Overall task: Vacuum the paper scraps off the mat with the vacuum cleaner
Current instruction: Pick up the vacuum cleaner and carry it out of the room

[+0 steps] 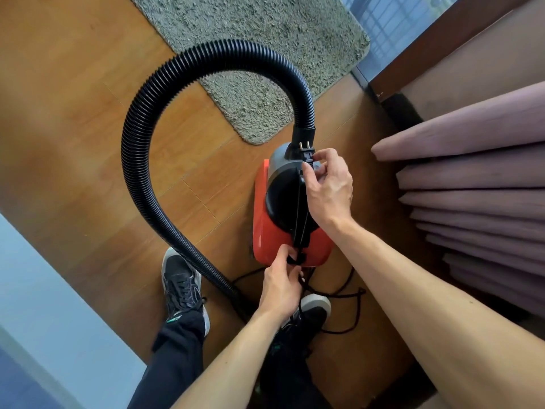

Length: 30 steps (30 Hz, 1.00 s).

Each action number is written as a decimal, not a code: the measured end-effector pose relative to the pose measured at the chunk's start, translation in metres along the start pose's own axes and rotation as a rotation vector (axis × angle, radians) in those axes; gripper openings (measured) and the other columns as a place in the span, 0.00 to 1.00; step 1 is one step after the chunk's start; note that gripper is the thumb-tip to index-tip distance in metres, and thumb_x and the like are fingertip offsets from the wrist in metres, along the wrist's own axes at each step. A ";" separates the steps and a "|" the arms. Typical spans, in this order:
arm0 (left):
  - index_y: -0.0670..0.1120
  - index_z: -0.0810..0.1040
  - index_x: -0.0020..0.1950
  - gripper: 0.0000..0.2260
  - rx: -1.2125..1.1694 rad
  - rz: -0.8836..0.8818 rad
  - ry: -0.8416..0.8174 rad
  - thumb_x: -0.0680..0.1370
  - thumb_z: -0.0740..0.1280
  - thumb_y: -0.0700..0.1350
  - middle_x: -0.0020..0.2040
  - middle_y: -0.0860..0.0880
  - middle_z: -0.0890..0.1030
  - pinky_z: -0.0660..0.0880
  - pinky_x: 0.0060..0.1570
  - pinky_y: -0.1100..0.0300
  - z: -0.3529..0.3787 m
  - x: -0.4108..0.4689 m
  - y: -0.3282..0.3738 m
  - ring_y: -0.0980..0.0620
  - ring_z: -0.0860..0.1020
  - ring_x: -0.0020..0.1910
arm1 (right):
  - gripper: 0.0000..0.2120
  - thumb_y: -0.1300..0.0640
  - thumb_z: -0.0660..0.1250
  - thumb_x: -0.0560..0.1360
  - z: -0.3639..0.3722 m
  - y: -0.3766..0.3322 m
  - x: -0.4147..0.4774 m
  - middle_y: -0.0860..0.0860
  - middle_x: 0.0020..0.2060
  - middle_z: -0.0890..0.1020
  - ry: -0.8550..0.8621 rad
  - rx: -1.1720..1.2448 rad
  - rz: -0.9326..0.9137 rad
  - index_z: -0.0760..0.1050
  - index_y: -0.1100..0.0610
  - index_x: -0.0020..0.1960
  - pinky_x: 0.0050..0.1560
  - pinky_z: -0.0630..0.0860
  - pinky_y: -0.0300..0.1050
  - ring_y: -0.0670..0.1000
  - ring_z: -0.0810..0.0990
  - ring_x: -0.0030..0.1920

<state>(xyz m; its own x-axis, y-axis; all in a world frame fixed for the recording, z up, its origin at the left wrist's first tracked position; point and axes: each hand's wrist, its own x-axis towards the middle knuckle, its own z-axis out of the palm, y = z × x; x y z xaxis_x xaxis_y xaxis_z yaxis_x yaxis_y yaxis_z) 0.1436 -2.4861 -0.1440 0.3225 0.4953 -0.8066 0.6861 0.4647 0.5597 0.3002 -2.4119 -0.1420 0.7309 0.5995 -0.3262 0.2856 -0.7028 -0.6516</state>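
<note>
Both our hands work the black cord over the red vacuum cleaner point(290, 234) at centre: our right hand point(328, 187) pinches the plug point(306, 153) at its 12 o'clock end, our left hand point(281, 286) grips the cord point(300, 222) at 6 o'clock. Its hose point(153, 113) arcs toward 10 o'clock; the grey mat point(259, 33) lies at 12 o'clock on the floor point(73, 113).

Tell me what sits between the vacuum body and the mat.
Only bare wood floor, seen in the head view. The vacuum stands just clear of the mat.
</note>
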 end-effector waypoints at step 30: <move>0.64 0.54 0.76 0.34 0.119 -0.118 0.617 0.77 0.71 0.52 0.70 0.46 0.71 0.71 0.65 0.41 -0.245 0.060 -0.009 0.44 0.71 0.68 | 0.22 0.46 0.69 0.75 0.026 -0.004 -0.035 0.50 0.51 0.78 0.000 0.106 0.189 0.63 0.50 0.62 0.57 0.76 0.58 0.55 0.79 0.53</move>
<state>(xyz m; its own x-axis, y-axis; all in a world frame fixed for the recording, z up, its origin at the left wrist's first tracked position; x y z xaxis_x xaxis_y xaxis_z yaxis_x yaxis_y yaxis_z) -0.0029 -2.2803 -0.1511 -0.1704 0.7936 -0.5841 0.7732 0.4752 0.4200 0.2569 -2.4202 -0.1459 0.7652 0.4611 -0.4493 0.0769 -0.7584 -0.6473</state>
